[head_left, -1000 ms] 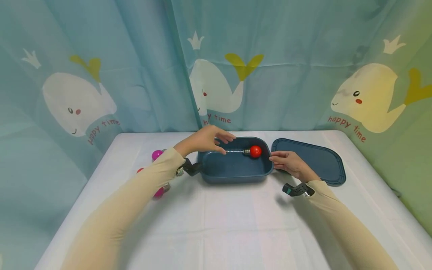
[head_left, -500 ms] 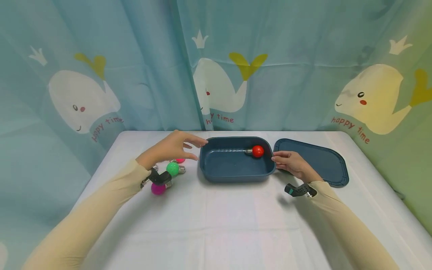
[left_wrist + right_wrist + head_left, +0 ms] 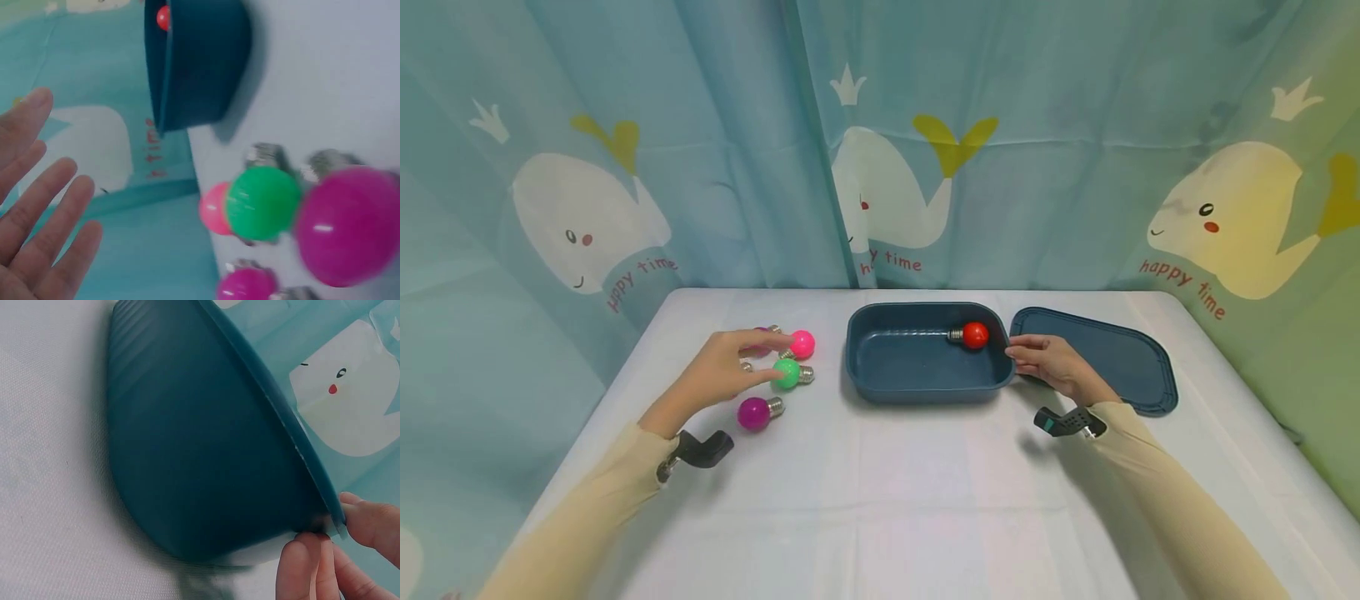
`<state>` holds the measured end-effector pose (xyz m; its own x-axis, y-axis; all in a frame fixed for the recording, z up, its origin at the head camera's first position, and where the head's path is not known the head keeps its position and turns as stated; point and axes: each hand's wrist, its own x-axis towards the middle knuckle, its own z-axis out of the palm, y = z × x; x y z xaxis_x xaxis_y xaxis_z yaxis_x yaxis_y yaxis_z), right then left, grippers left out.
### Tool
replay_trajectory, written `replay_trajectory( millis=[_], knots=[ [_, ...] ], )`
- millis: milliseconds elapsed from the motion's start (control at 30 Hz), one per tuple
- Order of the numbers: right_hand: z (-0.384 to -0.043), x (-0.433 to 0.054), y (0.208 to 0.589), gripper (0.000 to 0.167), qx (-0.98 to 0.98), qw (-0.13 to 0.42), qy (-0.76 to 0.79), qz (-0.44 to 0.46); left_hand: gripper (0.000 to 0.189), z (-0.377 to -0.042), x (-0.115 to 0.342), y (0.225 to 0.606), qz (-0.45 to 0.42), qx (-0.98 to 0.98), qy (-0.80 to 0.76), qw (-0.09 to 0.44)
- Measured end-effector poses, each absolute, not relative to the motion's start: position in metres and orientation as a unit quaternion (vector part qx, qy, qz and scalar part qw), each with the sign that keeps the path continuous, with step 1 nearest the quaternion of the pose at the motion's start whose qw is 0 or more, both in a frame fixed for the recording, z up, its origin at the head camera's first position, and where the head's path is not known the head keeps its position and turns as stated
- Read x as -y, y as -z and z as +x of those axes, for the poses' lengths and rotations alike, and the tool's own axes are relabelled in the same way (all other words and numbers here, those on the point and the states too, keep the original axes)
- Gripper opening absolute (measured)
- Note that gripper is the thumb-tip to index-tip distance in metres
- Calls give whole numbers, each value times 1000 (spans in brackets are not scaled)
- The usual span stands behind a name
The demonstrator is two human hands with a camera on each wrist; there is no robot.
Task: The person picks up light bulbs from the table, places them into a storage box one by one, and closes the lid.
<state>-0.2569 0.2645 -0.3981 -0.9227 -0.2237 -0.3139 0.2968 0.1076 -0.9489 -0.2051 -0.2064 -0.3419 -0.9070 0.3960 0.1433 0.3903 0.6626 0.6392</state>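
My left hand hovers over a cluster of coloured light bulbs, its fingers and thumb apart with nothing between them. A green bulb lies just by the thumb tip, and a pink bulb is near the fingertips. Nearer the front lies a purple bulb; another purple bulb shows low in the left wrist view. With thumb and fingers my right hand pinches the right rim of a dark blue plastic box. Inside that box, toward the back right, a red bulb lies on its side.
A dark blue lid lies flat right of the box, partly behind the right hand. White cloth covers the table. At the table's back edge hangs a curtain with whale prints.
My left hand has moved left from over the box to above the bulbs, uncovering the box's left side. The right hand stays at the rim, and the red bulb lies still in the box.
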Motion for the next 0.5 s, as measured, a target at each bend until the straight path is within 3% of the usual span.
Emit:
replay_trajectory(
  millis=[500],
  knots=[
    [-257, -265, 399, 31, -719, 200, 665, 28, 46, -174, 231, 394, 123, -926, -352, -57]
  ],
)
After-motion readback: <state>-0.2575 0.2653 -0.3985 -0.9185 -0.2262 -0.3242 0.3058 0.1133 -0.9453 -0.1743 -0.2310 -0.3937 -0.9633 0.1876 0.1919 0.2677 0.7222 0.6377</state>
